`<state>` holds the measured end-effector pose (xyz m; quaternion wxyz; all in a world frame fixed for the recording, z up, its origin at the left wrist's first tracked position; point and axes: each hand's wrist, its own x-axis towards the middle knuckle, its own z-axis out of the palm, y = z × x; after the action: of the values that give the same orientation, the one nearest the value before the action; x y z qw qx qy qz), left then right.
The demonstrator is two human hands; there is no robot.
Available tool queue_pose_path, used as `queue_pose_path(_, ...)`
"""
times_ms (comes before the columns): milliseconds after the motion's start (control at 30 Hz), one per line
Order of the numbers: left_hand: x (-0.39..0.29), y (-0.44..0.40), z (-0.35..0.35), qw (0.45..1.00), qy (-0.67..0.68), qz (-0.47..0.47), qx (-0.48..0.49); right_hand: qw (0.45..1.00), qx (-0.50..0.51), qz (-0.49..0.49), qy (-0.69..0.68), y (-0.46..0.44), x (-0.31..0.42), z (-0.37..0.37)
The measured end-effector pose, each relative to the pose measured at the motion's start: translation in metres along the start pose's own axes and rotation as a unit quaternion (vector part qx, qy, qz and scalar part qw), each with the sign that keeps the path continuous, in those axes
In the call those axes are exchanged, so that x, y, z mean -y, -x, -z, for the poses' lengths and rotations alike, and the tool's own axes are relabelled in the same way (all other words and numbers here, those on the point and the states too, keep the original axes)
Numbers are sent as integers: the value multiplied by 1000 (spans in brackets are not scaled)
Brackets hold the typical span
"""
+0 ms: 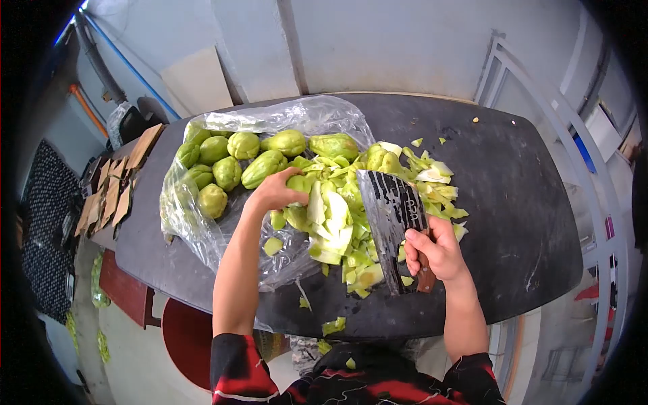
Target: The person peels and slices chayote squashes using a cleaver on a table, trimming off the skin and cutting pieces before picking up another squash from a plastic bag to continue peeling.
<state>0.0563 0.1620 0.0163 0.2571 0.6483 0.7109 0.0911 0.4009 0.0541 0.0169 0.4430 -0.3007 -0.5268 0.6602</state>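
My right hand (437, 250) is wrapped round the wooden handle of a cleaver (386, 216). Its broad dark blade, wet and specked, stands over the right side of a heap of cut chayote pieces (331, 219). On the heap's left side my left hand (278, 191) has its fingers curled round a pale green chayote (297, 183), mostly hidden by the hand. Several whole chayotes (263, 169) lie beyond and to the left of it, on a clear plastic bag (196, 223) spread over the table.
The dark table (513, 223) has rounded corners and carries loose peel near its front edge. Flattened cardboard (115, 189) leans at the left. A red stool (189, 341) stands below the front left edge, and a grey metal railing (540, 94) runs along the right.
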Motion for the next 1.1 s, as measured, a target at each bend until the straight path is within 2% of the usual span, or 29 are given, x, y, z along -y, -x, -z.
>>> queue_pose_path(67, 13, -2, 0, 990, 131, -15, 41, 1000, -2, 5, 4, 0, 0, 0)
queue_pose_path(133, 19, 1, -4, 986, 157, -44, 44, 1000, 0, 3, 15, 1, 0, -1)
queue_pose_path(200, 21, 4, -8, 938, 339, -32, 58, 1000, -2, -1, 18, 2, 1, -3)
queue_pose_path(233, 31, -3, -13, 938, 340, -32, 57, 1000, -5, -5, 22, 2, 2, -3)
queue_pose_path(267, 49, -17, -20, 870, 482, -16, 104, 1000, -4, -3, 24, 2, 2, -3)
queue_pose_path(300, 45, -14, -18, 777, 611, 1, 149, 1000, 1, -3, 25, 1, 0, -3)
queue_pose_path(333, 42, -10, -18, 777, 612, -2, 148, 1000, 7, -2, 26, 2, 0, -2)
queue_pose_path(400, 28, 5, -14, 630, 756, -54, 168, 1000, -1, -10, 26, 1, 0, -3)
queue_pose_path(433, 22, 7, -13, 594, 783, -59, 173, 999, -1, -11, 36, 0, -1, -1)
queue_pose_path(467, 17, 9, -11, 591, 785, -59, 174, 999, -2, -15, 45, 0, -2, -1)
queue_pose_path(533, 6, 16, -8, 504, 815, -169, 232, 999, 3, -18, 44, 0, -3, 0)
queue_pose_path(567, -3, 19, -8, 493, 828, -162, 213, 999, -2, -25, 38, 1, -1, -2)
queue_pose_path(600, -5, 18, -11, 482, 822, -201, 226, 999, -5, -29, 33, 0, 0, -4)
queue_pose_path(700, -28, 27, -26, 521, 822, -178, 144, 999, 1, -25, 28, -2, -5, -7)
queue_pose_path(733, -32, 29, -30, 492, 836, -178, 168, 1000, 1, -23, 20, -2, -7, -7)
queue_pose_path(800, -52, 43, -40, 492, 861, -89, 95, 999, 0, -33, 17, -3, -10, -8)
queue_pose_path(867, -56, 41, -55, 431, 890, -96, 114, 999, -1, -41, 16, -4, -10, -10)
queue_pose_path(933, -67, 49, -53, 407, 908, -62, 80, 998, -5, -54, 15, -5, -9, -13)
queue_pose_path(1067, -52, 50, -58, 397, 903, -118, 115, 997, -12, -73, 28, -5, -13, -13)
queue_pose_path(1100, -44, 45, -59, 407, 882, -157, 179, 997, -10, -75, 33, -5, -13, -13)
